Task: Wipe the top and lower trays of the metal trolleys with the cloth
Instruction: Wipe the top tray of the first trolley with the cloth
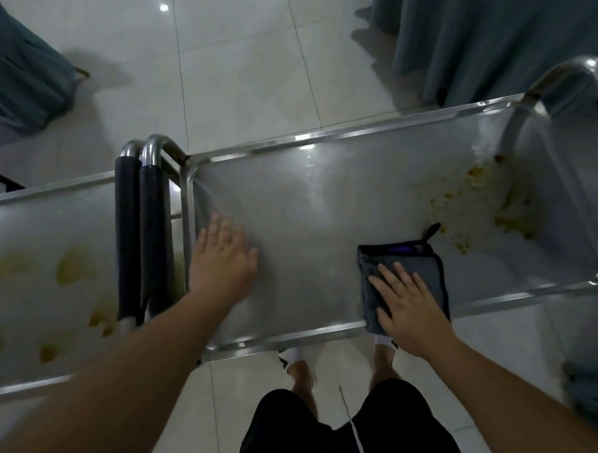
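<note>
Standing at the near edge of the right-hand trolley. My right hand lies flat, fingers straight and spread, pressing the folded grey cloth onto the top tray close to its near rim. The cloth's black hang loop points toward the far right. My left hand is open and flat too, palm down on or just over the tray's left part; it is blurred, so I cannot tell whether it bears weight.

Soiling: yellow residue covers the tray's far right part, beginning just beyond the cloth. The middle and left of this tray look clean. A second trolley tray on the left carries yellowish stains and looks unwiped. Two handles with black grips stand between the two trays.

Step in hand, as I judge it: push the cloth far-right into the residue. To do it well:
- keep the palm flat, pressure even across the cloth;
- draw the mess inward, away from the rim, so nothing spills to the floor;
- refold to a clean face once loaded;
- brace the trolley with the left hand, since it may roll.

Lower trays are not in view.
</note>
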The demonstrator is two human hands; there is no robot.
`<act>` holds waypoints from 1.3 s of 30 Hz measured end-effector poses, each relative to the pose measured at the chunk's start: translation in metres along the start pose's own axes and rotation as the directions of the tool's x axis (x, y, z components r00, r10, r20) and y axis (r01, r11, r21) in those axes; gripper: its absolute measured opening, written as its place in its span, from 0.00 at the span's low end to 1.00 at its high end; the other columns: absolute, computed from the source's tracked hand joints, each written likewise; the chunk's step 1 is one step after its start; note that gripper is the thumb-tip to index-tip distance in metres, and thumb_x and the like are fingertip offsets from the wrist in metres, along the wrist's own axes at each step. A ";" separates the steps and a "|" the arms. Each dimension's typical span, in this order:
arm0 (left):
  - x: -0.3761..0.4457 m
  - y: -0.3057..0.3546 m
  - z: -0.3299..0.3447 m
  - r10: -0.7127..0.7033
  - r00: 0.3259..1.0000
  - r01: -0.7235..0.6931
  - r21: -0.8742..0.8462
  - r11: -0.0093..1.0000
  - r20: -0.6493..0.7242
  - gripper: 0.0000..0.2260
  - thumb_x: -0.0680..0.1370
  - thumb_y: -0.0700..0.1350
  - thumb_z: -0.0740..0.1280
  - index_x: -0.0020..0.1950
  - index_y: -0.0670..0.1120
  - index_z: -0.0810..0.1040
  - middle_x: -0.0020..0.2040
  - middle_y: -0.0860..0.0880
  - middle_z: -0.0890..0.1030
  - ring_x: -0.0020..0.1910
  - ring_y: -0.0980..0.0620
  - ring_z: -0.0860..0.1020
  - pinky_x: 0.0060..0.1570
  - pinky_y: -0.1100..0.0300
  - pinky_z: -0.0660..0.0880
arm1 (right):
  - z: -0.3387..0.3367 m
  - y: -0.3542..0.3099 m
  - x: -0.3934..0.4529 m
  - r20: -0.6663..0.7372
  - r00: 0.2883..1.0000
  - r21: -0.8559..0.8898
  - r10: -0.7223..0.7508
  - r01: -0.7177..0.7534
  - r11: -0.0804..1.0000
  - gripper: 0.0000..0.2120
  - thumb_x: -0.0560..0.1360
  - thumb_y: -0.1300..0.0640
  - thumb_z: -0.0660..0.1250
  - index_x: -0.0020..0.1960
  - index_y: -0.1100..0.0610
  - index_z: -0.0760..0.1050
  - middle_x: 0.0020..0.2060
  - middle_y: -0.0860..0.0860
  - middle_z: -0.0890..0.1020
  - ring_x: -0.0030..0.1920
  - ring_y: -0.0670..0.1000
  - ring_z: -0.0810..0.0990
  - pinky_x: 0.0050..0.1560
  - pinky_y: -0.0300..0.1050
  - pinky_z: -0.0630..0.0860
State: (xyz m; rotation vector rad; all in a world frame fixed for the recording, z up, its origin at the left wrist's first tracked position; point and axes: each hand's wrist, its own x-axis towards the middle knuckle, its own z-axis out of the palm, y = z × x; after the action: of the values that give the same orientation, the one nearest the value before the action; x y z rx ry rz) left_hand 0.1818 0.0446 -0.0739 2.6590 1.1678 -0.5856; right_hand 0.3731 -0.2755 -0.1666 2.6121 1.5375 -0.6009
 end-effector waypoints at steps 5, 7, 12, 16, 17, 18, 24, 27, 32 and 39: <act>-0.021 0.098 0.036 0.079 0.995 -0.062 -0.242 0.968 0.060 0.30 0.87 0.57 0.54 0.87 0.49 0.50 0.87 0.46 0.46 0.86 0.46 0.44 0.83 0.51 0.43 | 0.007 0.001 0.008 -0.058 0.997 0.073 -0.050 0.054 0.996 0.30 0.81 0.41 0.59 0.81 0.51 0.65 0.81 0.51 0.64 0.82 0.57 0.57 0.79 0.62 0.58; -0.024 0.128 0.050 0.072 0.995 -0.049 -0.314 0.948 0.065 0.30 0.87 0.57 0.55 0.87 0.51 0.51 0.87 0.47 0.47 0.86 0.48 0.45 0.82 0.51 0.45 | 0.014 0.009 0.008 -0.052 0.994 0.062 -0.101 0.104 0.993 0.31 0.83 0.40 0.56 0.83 0.49 0.58 0.83 0.49 0.58 0.83 0.56 0.51 0.80 0.61 0.54; -0.026 0.181 0.076 0.029 0.999 -0.013 -0.369 0.929 0.037 0.29 0.87 0.57 0.53 0.87 0.50 0.52 0.87 0.49 0.49 0.85 0.51 0.46 0.81 0.55 0.44 | 0.024 0.015 0.009 -0.071 0.988 0.092 -0.136 0.142 0.986 0.32 0.83 0.39 0.54 0.84 0.48 0.53 0.84 0.49 0.55 0.84 0.55 0.47 0.81 0.61 0.51; -0.024 0.213 0.090 -0.008 1.000 0.018 -0.434 0.901 0.026 0.29 0.87 0.56 0.54 0.87 0.50 0.52 0.87 0.50 0.49 0.85 0.52 0.45 0.81 0.55 0.45 | 0.028 0.016 0.009 -0.132 0.982 0.127 -0.139 0.155 0.980 0.33 0.83 0.40 0.55 0.84 0.49 0.52 0.83 0.50 0.57 0.84 0.55 0.48 0.81 0.60 0.51; -0.023 0.218 0.093 -0.005 1.000 0.016 -0.441 0.897 0.027 0.29 0.87 0.57 0.53 0.87 0.50 0.51 0.87 0.51 0.48 0.85 0.53 0.44 0.81 0.55 0.45 | 0.028 0.019 0.009 -0.137 0.980 0.131 -0.141 0.159 0.979 0.33 0.84 0.40 0.54 0.84 0.50 0.51 0.83 0.50 0.57 0.84 0.55 0.48 0.81 0.60 0.51; -0.023 0.221 0.096 0.000 1.000 0.009 -0.443 0.896 0.021 0.30 0.87 0.58 0.52 0.87 0.51 0.50 0.87 0.51 0.47 0.85 0.54 0.43 0.81 0.55 0.45 | 0.029 0.021 0.007 -0.137 0.980 0.132 -0.142 0.160 0.978 0.34 0.84 0.40 0.54 0.85 0.51 0.49 0.83 0.50 0.56 0.84 0.54 0.48 0.81 0.59 0.51; 0.007 0.233 0.100 -0.002 0.992 -0.051 -0.412 0.910 -0.127 0.30 0.86 0.59 0.50 0.86 0.48 0.55 0.87 0.48 0.52 0.85 0.51 0.46 0.83 0.51 0.46 | 0.028 0.039 0.003 -0.137 0.976 0.130 -0.171 0.189 0.973 0.32 0.84 0.41 0.54 0.85 0.50 0.51 0.84 0.48 0.52 0.84 0.53 0.47 0.81 0.59 0.53; 0.028 0.237 0.101 -0.028 0.985 -0.043 -0.399 0.916 -0.170 0.29 0.87 0.57 0.50 0.87 0.48 0.53 0.87 0.48 0.50 0.86 0.51 0.45 0.83 0.48 0.43 | 0.025 0.053 -0.001 -0.130 0.977 0.112 -0.167 0.182 0.977 0.32 0.85 0.41 0.54 0.85 0.49 0.51 0.84 0.48 0.52 0.84 0.53 0.47 0.81 0.59 0.53; 0.055 0.251 0.112 -0.082 0.976 0.023 -0.275 0.961 -0.203 0.29 0.88 0.57 0.49 0.87 0.49 0.47 0.87 0.50 0.45 0.85 0.51 0.40 0.83 0.44 0.40 | 0.024 0.096 -0.008 -0.159 0.977 0.066 -0.140 0.152 0.986 0.32 0.84 0.40 0.56 0.84 0.48 0.54 0.84 0.47 0.53 0.84 0.52 0.49 0.81 0.59 0.53; 0.056 0.252 0.123 -0.106 0.963 0.045 -0.242 0.969 -0.246 0.31 0.85 0.59 0.47 0.87 0.49 0.48 0.87 0.51 0.47 0.85 0.52 0.42 0.83 0.44 0.41 | 0.008 0.236 -0.032 -0.192 0.981 -0.012 -0.028 0.026 1.000 0.32 0.81 0.40 0.57 0.83 0.48 0.59 0.83 0.50 0.59 0.83 0.56 0.55 0.79 0.64 0.57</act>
State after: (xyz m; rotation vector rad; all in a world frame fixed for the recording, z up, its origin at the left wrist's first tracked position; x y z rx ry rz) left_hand 0.3678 -0.1268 -0.2076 2.5479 1.3197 -0.1018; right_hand 0.5579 -0.4227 -0.1977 2.7156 1.6234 -0.3499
